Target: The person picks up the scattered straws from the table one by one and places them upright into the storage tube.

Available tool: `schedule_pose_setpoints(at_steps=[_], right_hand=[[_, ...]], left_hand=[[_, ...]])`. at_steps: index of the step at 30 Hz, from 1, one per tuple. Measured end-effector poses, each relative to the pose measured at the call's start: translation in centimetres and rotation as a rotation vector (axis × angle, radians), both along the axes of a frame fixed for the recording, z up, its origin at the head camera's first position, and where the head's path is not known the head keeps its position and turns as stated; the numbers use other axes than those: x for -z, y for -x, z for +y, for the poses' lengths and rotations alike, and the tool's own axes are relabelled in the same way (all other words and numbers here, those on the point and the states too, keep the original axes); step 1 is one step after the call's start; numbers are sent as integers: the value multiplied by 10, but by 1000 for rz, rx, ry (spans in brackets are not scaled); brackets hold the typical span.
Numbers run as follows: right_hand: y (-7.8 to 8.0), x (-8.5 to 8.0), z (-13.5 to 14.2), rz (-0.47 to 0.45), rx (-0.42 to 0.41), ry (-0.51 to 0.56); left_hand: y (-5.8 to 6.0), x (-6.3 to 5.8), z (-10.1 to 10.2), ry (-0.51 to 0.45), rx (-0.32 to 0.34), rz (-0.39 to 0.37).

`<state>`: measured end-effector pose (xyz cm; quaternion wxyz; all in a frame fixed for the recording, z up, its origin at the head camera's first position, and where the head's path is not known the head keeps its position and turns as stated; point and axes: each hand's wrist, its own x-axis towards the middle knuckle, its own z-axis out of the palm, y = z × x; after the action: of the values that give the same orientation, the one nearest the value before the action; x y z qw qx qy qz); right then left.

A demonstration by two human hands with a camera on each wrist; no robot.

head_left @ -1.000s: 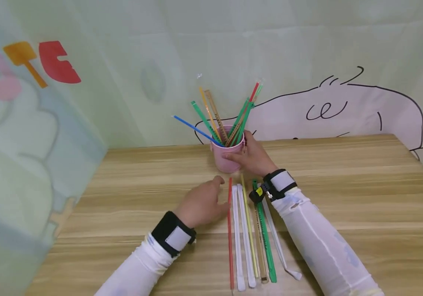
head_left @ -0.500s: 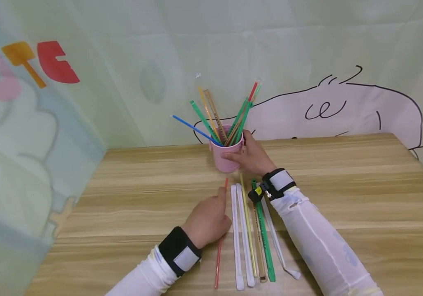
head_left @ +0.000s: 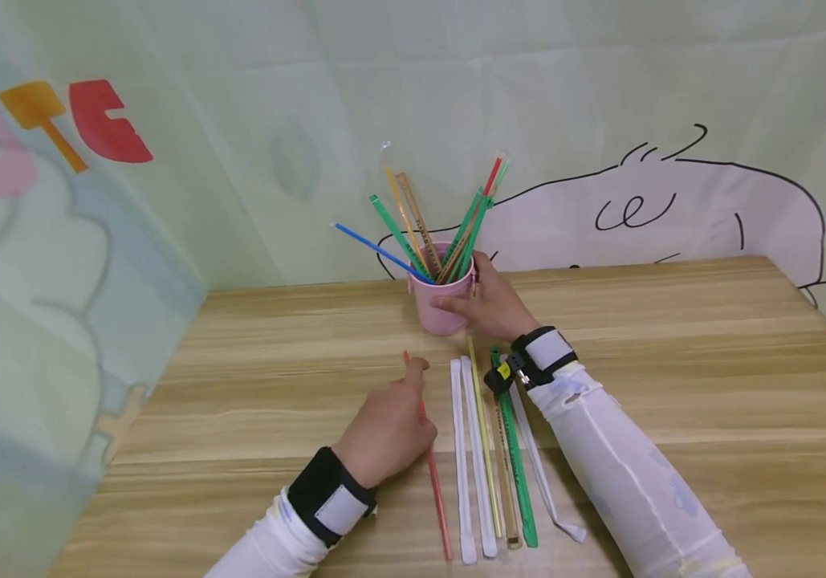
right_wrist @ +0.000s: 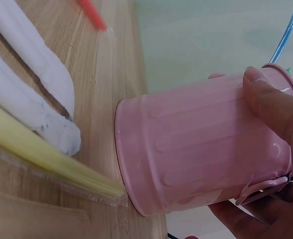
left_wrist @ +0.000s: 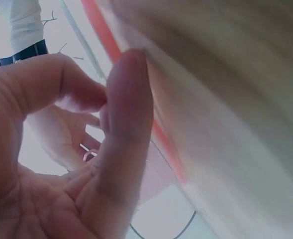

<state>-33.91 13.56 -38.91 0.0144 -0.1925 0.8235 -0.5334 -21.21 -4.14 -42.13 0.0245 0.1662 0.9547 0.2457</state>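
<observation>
Leftward went the red straw (head_left: 437, 498) over the last second: it had lain parallel beside the white-wrapped straws (head_left: 460, 466), and now it slanted well clear of them, its far end turned toward the person's left. With it went the left hand (head_left: 387, 425), while the right hand (head_left: 495, 309) kept its place at the pink bucket (head_left: 425, 309).

On the left hand, thumb and index finger came close together, with only a narrow gap near the tips. They were over the straw's middle; its far and near ends ran out beyond them, along the table (head_left: 275, 385). Whether they pinched it or only touched it could not be told, since the index finger hid that stretch in the left wrist view, where the straw was also blurred.

The right hand held the upright bucket firmly, thumb flat on the near wall below the rim, other fingers curled round the far side by the handle (right_wrist: 263, 191). Those fingers were partly out of sight, and the right wrist view cut off the hand at its edge. A black wrist camera (head_left: 502, 377) covered part of the green straw (head_left: 519, 478) on the table.
</observation>
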Motion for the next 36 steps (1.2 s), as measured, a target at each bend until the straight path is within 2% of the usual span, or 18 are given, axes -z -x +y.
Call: schedule_pose_setpoints(at_steps=[3,10,16,21,25,29,32,36], right_hand=[[-8,-8,-2,-6,4,-1],[-13,-13,-2,-18,6,0],[-13,-13,-2,-25,8,-6],[-12,-12,-2,-22,2,-6],[-12,-12,-2,-15,-2,0],[-12,-11,-2,-12,-1,8],[2,4,0,-4,0,11],[20,24,3,7,8,-3]], left_hand=[[-1,0,-1,-9,-7,-4],[-3,7,2,97,-4,33],[-2,8,5,94,-11,73],[-2,5,3,77,-21,72],[-4,-4,1,47,-24,72],[-7,-19,0,-12,-62,7],[-10,-33,-2,-53,-94,-17],[-13,-52,-6,-79,-97,80]])
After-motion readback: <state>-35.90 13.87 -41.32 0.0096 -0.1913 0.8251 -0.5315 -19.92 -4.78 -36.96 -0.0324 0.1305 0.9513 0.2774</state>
